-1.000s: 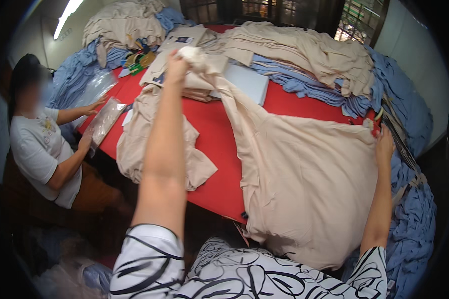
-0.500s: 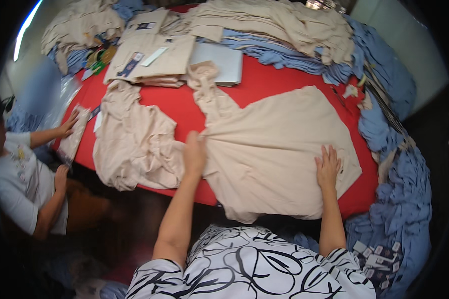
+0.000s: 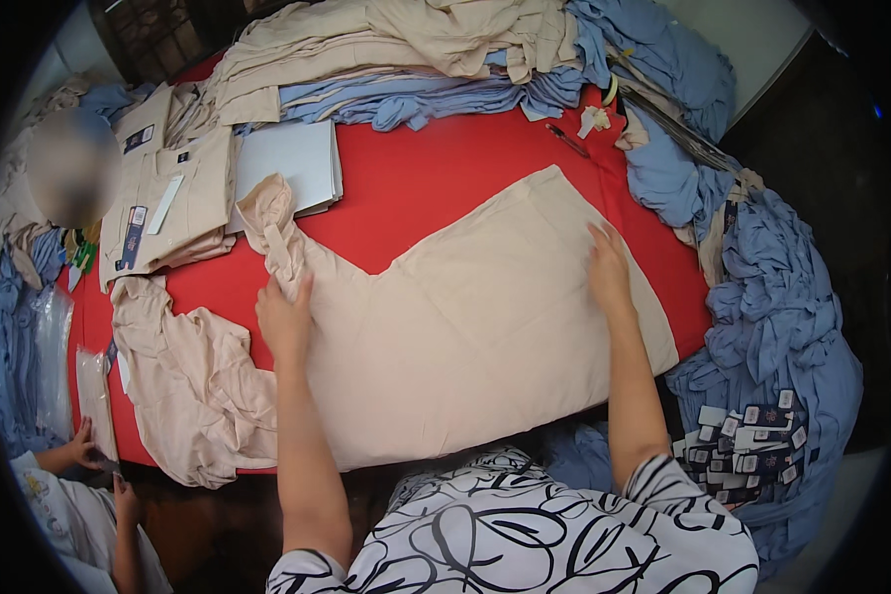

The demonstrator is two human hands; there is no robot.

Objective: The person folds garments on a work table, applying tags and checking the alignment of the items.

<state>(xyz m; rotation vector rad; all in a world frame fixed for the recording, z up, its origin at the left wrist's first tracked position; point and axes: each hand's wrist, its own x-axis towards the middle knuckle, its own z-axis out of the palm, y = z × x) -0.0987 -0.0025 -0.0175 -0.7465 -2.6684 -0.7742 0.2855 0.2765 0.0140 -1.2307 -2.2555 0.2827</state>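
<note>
A beige shirt [image 3: 475, 337] lies spread nearly flat in front of me, one sleeve [image 3: 272, 223] stretched out and bunched toward the far left. Beside the base of that sleeve rests my left hand [image 3: 285, 319], open, its thumb apart from the fingers. My right hand [image 3: 609, 269] is open on the shirt's right part, fingers stretched toward the far edge. A second beige garment [image 3: 193, 381] lies crumpled to the left of my left forearm.
Folded beige shirts [image 3: 163, 213] with tags and a stack of pale boards [image 3: 292, 163] stand on the red table [image 3: 416, 178]. Beige and blue garments [image 3: 426, 94] are heaped behind. Blue fabric [image 3: 782, 307] and loose tags [image 3: 747, 445] lie right. Another person's hand [image 3: 87, 445] touches a plastic-wrapped packet.
The view has shifted right. The shirt's creases have smoothed out. My left hand has opened from its grip and moved to the sleeve base; my right hand has slid toward the far right edge.
</note>
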